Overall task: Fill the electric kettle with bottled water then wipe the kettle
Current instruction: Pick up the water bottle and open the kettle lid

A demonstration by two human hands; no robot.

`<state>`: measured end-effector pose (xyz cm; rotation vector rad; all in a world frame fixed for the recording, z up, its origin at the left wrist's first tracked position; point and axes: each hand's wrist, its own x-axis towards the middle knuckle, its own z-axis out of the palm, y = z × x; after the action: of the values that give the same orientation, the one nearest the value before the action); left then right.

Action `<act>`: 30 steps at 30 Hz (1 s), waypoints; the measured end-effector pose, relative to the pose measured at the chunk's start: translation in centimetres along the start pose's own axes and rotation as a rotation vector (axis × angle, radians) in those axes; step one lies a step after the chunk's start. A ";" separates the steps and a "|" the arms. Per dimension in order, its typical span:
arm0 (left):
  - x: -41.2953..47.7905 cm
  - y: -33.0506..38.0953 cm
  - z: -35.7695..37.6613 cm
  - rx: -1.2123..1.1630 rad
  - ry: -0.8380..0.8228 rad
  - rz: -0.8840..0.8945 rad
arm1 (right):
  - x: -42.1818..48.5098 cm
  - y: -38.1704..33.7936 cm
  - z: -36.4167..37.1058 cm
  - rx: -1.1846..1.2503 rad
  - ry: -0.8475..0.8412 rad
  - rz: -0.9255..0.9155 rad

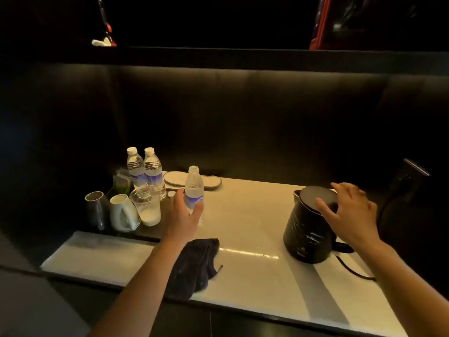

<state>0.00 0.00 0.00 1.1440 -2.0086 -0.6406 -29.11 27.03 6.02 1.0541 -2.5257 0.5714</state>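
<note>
The electric kettle [309,227], standing at the counter's [247,215] right end with the right hand [349,210] spread loosely over its lid, could be tipped or splashed if the uncapped bottle [194,188], loosely encircled by the left hand [183,212], is squeezed or swung carelessly across

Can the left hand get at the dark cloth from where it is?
Probably yes. The dark cloth lies bare at the counter's near edge, right beside the left forearm. The left hand is around the uncapped bottle, so it must let go first.
</note>
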 end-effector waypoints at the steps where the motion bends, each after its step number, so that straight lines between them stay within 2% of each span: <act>1: 1.5 -0.5 0.4 0.015 0.028 -0.020 | 0.6 0.0 0.5 -0.008 -0.076 0.042; 3: 4.2 -1.3 1.3 0.035 0.050 -0.085 | 1.2 0.2 1.4 -0.053 -0.150 0.076; 5: 6.2 -2.0 2.4 0.009 0.037 -0.110 | 1.3 0.8 2.4 -0.095 -0.151 0.063; 11: 8.8 -3.9 6.6 -0.342 -0.047 -0.142 | 1.6 2.1 3.8 -0.134 -0.104 0.016; 17: 8.4 -4.2 8.8 -0.428 0.130 -0.106 | 1.7 3.3 3.5 -0.058 -0.115 -0.047; 20: 7.8 -3.7 8.9 -0.428 0.170 -0.065 | 1.6 3.7 3.4 0.109 -0.092 -0.016; 24: 6.2 -2.0 8.9 -0.425 0.146 -0.001 | 1.0 5.0 3.3 0.560 0.003 0.200; 27: 4.4 0.0 9.0 -0.451 0.090 0.028 | 0.5 6.7 3.7 0.719 0.082 0.359; 30: 2.0 2.1 9.6 -0.474 0.054 0.045 | -0.3 8.3 4.7 0.806 0.046 0.494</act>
<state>-9.32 -0.06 -3.71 0.8179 -1.7041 -0.9867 -35.68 30.27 -0.11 0.5759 -2.5391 1.8256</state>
